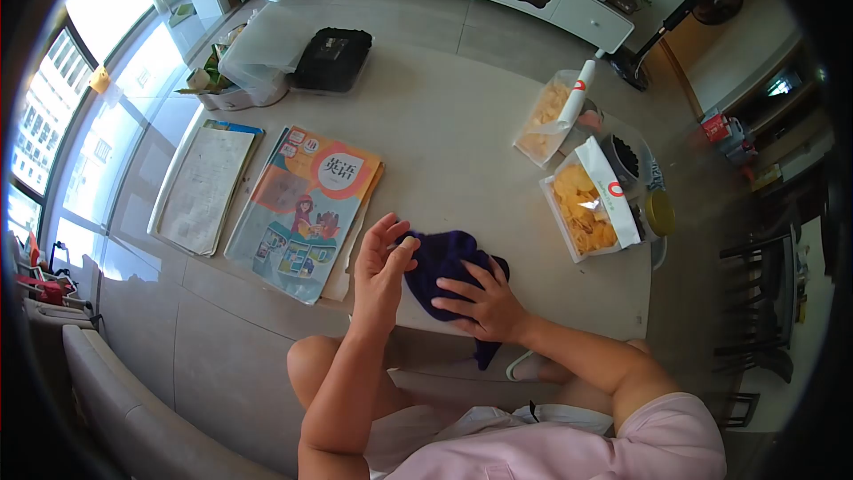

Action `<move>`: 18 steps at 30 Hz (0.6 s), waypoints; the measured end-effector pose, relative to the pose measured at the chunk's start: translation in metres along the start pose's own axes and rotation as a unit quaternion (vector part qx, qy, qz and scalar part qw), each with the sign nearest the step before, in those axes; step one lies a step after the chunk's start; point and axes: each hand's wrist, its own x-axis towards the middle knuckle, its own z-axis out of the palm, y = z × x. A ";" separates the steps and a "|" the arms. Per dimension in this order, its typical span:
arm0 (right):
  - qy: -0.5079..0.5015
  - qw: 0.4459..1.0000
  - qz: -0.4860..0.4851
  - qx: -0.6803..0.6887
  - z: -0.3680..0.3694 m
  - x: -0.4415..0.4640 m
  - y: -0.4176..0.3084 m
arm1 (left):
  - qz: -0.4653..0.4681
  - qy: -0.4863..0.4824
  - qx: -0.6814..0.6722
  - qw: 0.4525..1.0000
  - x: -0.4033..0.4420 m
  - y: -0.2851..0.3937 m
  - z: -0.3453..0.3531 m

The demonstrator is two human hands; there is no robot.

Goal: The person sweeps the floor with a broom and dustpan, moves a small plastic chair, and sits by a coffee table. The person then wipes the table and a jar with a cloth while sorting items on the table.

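Observation:
A dark purple cloth (444, 262) lies bunched at the near edge of the table, one end hanging over the side. My right hand (487, 302) rests on top of it, palm down with the fingers spread. At the cloth's left edge, my left hand (382, 271) is raised with loosely curled fingers, its thumb apart from them and close to a corner of the fabric. Just left of that hand lies a school book (311, 204) with an orange and blue cover.
Farther left are a clipboard with papers (206, 182), a clear plastic bin (267, 44) and a black lidded box (331, 58). Two snack packs (549, 116) (586, 200), a yellow-lidded jar (658, 212) and a dark-filled container (622, 156) stand along the right side.

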 end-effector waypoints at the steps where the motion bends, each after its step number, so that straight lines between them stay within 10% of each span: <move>1: -0.002 1.000 -0.005 0.009 -0.002 -0.008 -0.001 | 0.001 -0.004 0.002 1.000 -0.001 0.000 0.001; 7: 0.042 0.997 -0.006 -0.066 0.011 0.044 0.064 | 0.000 0.003 0.008 1.000 -0.005 0.005 -0.006; 18: 0.110 0.947 0.276 -0.123 0.032 0.229 0.208 | -0.008 0.038 0.005 0.999 0.005 0.015 -0.018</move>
